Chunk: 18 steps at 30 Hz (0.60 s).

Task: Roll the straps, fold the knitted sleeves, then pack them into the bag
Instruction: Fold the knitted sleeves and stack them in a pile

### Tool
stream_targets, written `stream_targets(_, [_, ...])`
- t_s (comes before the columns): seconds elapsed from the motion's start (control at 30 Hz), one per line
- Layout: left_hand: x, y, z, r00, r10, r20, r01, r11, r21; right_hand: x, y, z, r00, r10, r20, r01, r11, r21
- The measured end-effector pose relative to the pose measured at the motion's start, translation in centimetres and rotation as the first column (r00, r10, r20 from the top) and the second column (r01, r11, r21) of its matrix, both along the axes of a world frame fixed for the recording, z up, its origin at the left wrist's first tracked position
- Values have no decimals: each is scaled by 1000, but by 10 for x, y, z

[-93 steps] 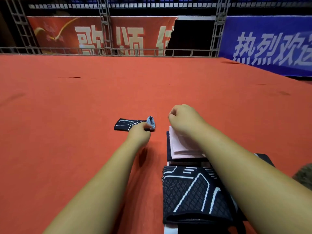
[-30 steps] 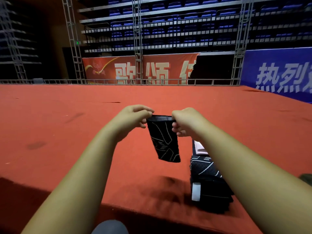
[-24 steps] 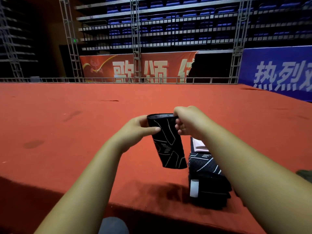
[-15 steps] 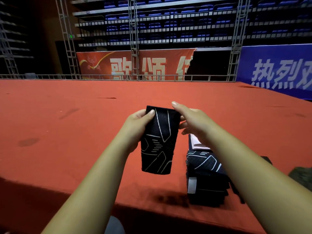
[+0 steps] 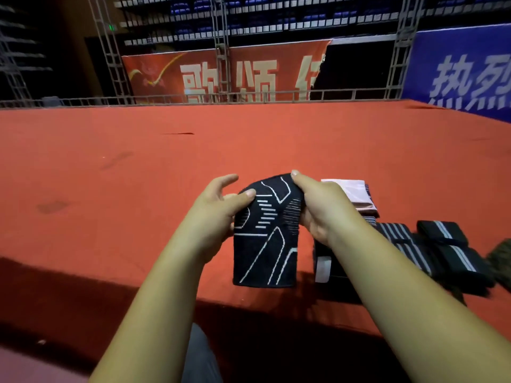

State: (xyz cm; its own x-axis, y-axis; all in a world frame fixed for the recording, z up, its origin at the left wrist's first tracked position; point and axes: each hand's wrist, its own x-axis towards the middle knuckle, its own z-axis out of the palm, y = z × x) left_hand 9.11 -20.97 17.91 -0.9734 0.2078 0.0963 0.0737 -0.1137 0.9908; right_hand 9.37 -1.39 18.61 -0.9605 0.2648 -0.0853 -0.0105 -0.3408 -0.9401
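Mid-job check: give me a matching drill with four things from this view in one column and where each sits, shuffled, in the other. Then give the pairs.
Things:
1. knitted sleeve
2. pink cloth
3. striped straps
4. white label

Places:
a. lying on the red carpet, far right
b. on the front of the dark stack
c. held up between the left hand and right hand
d. on top of the dark stack, behind the right hand

Pairs: 1-c, 2-d, 3-a, 4-b
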Motion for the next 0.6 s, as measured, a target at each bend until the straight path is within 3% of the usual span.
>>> stream_targets(0.07, [0, 2, -8, 995, 91, -33, -90, 996, 28, 8, -5, -8, 994, 113, 0, -113, 994, 5])
stream_targets(0.13, [0, 2, -15, 987, 154, -42, -152, 987, 43, 20, -10, -15, 984, 178, -30, -172, 976, 131])
stream_targets(0.27, [4, -4, -21, 991, 136, 0, -135, 988, 74, 36, -16, -34, 978, 129, -162, -81, 958, 274])
stream_targets(0.43, [11, -16, -29, 996, -34, -85, 19, 984, -179, 35, -17, -55, 969, 6, -247, 92, 919, 383])
stream_targets(0.6, [11, -9, -40, 987, 5, -159, -49, 961, -271, 34, -10, -72, 956, 136, -259, -15, 907, 420])
